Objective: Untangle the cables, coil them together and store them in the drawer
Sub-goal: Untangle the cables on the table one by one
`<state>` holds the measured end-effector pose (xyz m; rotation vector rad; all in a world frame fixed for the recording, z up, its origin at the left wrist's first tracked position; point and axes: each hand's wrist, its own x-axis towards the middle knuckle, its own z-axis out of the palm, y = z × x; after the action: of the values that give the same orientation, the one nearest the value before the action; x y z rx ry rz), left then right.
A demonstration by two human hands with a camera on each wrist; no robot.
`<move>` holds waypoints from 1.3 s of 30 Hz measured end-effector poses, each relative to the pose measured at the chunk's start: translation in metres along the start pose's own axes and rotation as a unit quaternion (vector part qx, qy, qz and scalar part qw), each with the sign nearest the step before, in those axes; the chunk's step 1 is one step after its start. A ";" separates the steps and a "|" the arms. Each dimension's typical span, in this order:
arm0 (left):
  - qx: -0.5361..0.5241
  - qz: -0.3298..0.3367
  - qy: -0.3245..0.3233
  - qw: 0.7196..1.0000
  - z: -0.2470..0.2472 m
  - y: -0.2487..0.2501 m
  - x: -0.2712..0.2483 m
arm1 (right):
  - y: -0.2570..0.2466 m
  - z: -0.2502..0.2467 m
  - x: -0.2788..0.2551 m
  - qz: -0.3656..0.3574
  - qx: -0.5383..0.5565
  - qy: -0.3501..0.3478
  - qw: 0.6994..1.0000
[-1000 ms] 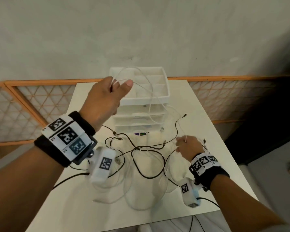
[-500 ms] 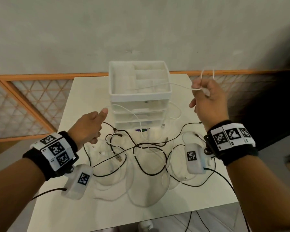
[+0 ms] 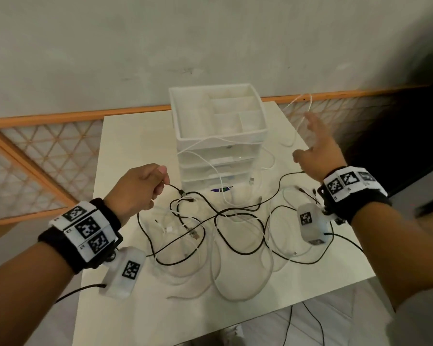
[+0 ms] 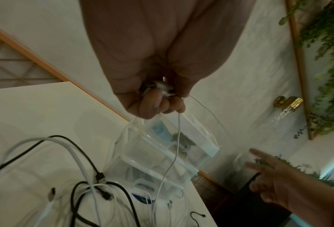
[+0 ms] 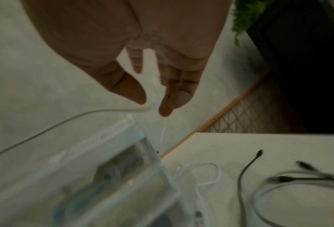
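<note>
Your left hand (image 3: 138, 188) pinches a thin white cable (image 4: 174, 155) | your right hand (image 3: 318, 151) spread, released, beside drawer unit (image 3: 220, 143) | tangled cables (image 3: 225, 228) on desk (image 3: 135, 136) between hands.

Home, lattice panel (image 3: 35, 156), gold wall tap (image 4: 288, 102)

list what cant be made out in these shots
- What the left hand grips: head view, curled fingers hide it; left wrist view shows only a blurred pale lump.
- Whether the right hand touches the thin white cable: motion blur in both views.
- Drawer unit contents: blurred in the right wrist view.
- Table near edge: cut off by the head view's bottom edge.
</note>
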<state>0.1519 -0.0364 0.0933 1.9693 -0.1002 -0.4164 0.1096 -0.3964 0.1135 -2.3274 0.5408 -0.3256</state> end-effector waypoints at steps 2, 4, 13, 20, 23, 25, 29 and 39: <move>0.017 0.019 -0.024 0.999 0.001 0.002 -0.003 | 0.001 0.015 -0.027 0.015 -0.054 -0.001 0.998; 0.093 0.066 -0.049 0.992 0.004 0.002 -0.006 | -0.008 0.034 -0.058 -0.003 -0.020 -0.039 0.999; 0.178 0.226 -0.147 0.946 0.011 0.012 -0.031 | -0.051 0.109 -0.119 -0.066 0.028 -0.141 0.987; 0.121 0.150 -0.124 0.973 -0.020 -0.018 -0.044 | 0.019 0.096 -0.102 0.121 -0.112 -0.252 0.954; 0.247 0.102 -0.155 0.951 -0.022 -0.049 -0.043 | 0.017 0.076 -0.073 0.097 -0.082 -0.126 0.984; 0.295 0.071 -0.140 0.943 -0.017 -0.063 -0.043 | 0.005 0.065 -0.059 0.038 -0.027 -0.021 0.999; 0.318 0.052 -0.082 0.943 0.003 -0.071 -0.039 | 0.001 0.068 -0.052 -0.056 -0.016 0.023 0.998; 0.229 0.127 -0.128 0.957 0.031 -0.040 -0.044 | -0.017 0.116 -0.128 -0.087 -0.039 -0.314 0.945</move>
<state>0.0957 -0.0352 0.0568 2.3052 -0.6609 -0.5104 0.0451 -0.2567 0.0322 -2.3848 0.0324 0.3644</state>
